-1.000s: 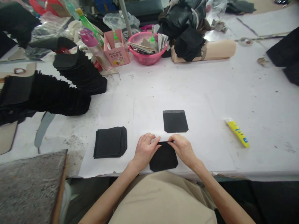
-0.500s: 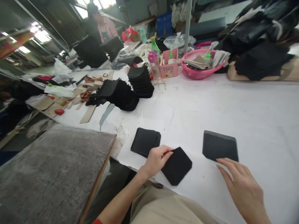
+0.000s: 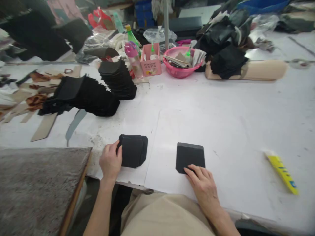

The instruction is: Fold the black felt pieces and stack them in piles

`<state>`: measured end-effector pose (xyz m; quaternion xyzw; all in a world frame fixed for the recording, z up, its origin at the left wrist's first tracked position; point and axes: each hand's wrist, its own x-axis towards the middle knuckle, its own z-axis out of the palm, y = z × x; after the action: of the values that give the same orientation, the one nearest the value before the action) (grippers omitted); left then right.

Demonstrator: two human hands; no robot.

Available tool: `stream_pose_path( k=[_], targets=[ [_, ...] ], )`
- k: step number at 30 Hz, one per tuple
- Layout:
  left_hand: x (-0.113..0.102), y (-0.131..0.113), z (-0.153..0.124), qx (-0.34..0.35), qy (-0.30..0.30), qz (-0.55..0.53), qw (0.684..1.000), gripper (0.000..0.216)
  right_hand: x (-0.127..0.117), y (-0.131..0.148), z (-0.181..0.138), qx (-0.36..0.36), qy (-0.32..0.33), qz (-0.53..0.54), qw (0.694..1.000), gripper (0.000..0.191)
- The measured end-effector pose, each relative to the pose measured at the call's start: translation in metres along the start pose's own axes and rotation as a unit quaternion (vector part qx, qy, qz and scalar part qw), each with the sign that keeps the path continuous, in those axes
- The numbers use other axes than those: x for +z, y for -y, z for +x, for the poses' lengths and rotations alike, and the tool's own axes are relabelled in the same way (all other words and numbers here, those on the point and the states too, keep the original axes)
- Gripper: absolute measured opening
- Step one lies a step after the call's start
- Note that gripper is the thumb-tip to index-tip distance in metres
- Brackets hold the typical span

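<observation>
Stack (image 3: 133, 152) of black pieces has apparently just gained one, now set aside.
Left hand (image 3: 110, 162) pinches its left edge; right hand (image 3: 202, 182) touches a single piece (image 3: 189, 155) on the desk (image 3: 228, 121), grip unclear.

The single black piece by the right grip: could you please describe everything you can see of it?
The black piece is a thin, roughly square sheet, smooth and leather-like in look, with a greyer strip along its far edge and a clipped near left corner. It lies flat on the white tabletop, apart from the black stack. The right grip appears to touch its near edge, hiding the near right corner.
</observation>
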<state>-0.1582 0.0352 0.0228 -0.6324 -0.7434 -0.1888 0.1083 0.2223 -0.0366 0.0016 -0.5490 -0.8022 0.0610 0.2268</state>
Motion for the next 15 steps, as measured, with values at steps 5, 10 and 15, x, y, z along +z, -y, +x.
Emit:
stream_pose_path(
  k=[5, 10, 15],
  targets=[
    [-0.011, -0.034, 0.004, 0.082, -0.025, -0.022, 0.996, 0.026, -0.004, 0.024, -0.015, 0.012, 0.014, 0.065, 0.998, 0.024],
    [-0.005, -0.12, -0.019, 0.219, 0.159, -0.259, 0.927, 0.015, -0.01, 0.031, -0.015, 0.006, 0.041, 0.106, 0.994, 0.019],
    [0.012, -0.17, -0.043, 0.272, 0.215, -0.272, 0.898, 0.01, -0.021, 0.017, 0.007, 0.015, 0.045, 0.107, 0.993, 0.014]
  ],
)
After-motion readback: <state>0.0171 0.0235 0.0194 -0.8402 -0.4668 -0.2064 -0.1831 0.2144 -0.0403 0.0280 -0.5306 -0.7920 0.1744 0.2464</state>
